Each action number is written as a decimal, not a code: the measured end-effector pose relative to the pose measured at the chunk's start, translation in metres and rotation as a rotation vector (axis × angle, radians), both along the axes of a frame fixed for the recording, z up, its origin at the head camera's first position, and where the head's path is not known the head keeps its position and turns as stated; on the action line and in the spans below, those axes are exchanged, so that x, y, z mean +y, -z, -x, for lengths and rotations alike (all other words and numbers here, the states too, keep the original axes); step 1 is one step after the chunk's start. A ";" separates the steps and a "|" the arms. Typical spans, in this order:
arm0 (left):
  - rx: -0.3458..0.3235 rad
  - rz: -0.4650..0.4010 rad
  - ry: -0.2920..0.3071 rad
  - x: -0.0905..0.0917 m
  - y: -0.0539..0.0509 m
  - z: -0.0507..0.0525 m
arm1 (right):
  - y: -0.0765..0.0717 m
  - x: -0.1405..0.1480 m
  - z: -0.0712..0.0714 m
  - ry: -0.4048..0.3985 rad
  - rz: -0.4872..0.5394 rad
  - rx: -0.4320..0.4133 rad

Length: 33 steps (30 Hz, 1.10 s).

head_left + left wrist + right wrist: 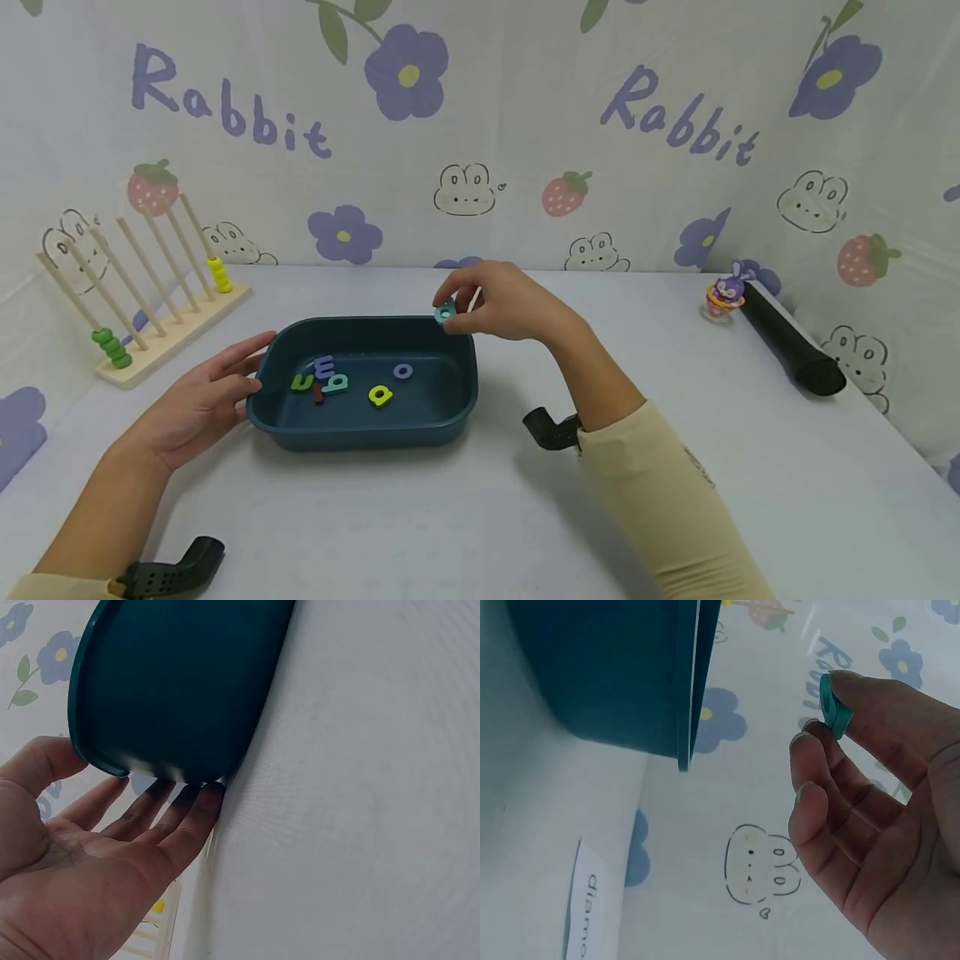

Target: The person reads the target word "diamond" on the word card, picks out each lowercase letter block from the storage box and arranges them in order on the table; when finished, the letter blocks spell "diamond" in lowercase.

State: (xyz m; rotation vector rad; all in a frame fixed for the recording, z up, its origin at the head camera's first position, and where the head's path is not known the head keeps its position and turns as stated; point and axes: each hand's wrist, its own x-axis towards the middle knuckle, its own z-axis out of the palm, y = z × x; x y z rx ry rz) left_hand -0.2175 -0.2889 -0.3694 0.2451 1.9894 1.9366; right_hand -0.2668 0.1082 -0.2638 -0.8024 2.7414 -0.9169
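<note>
A dark teal tray (360, 437) stands on the table with several coloured letters inside, among them a yellow letter (380, 396), a purple ring-shaped letter (402, 371) and a green one (302, 382). My left hand (198, 408) touches the tray's left end; in the left wrist view the fingertips of that hand (112, 855) rest against the tray wall (180, 690), fingers extended. Above the tray's back right corner, my right hand (513, 304) pinches a small teal letter (445, 312). The right wrist view shows this letter (835, 709) between thumb and index finger of the hand (885, 795).
A wooden peg rack (180, 333) with green and yellow beads stands at the left. At the back right are a small purple figurine (726, 293) and a black cylinder (791, 342). A paper strip (589, 904) with printed text shows in the right wrist view.
</note>
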 end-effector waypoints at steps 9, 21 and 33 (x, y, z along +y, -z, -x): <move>0.013 0.017 0.016 0.000 0.000 0.001 | 0.007 0.024 -0.004 0.043 0.011 -0.003; 0.024 0.000 0.044 -0.002 0.001 0.002 | 0.025 0.055 -0.005 0.131 0.003 -0.109; 0.024 0.005 0.044 -0.003 0.002 0.002 | 0.044 0.068 -0.005 0.158 -0.083 -0.187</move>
